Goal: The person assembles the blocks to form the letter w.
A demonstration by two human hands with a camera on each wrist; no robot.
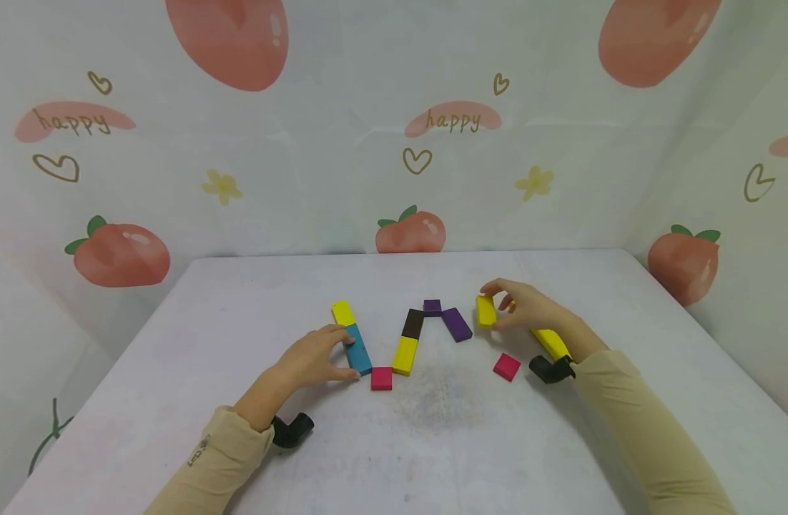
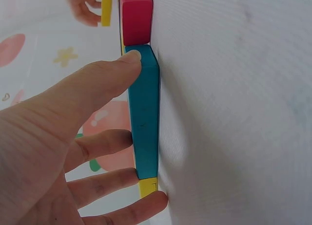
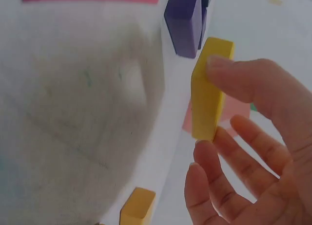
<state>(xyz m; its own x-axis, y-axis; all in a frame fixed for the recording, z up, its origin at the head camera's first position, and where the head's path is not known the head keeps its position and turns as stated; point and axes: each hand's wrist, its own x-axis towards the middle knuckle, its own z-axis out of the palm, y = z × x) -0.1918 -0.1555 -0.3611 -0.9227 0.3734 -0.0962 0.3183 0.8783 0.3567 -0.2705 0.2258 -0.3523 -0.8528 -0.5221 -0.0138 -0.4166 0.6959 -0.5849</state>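
Observation:
My left hand (image 1: 312, 355) touches the blue block (image 1: 358, 350) lying on the table. In the left wrist view its thumb rests on the blue block's end beside a red block (image 2: 137, 18), and the fairly straight fingers reach along the side to a yellow block (image 2: 147, 186). My right hand (image 1: 525, 306) pinches another yellow block (image 3: 207, 96) between thumb and fingertips, upright above the table. Left of it, a purple block (image 1: 457, 325) lies slanted, apart from the held block. A small dark purple block (image 1: 432, 307) sits at that one's upper corner.
A black block (image 1: 413, 323) and a yellow block (image 1: 405, 355) lie end to end mid-table. Loose at the right are a red square block (image 1: 506, 367) and a yellow block (image 1: 551, 344), partly behind the right wrist. A printed cloth (image 1: 317, 179) hangs behind the white table (image 1: 394, 458).

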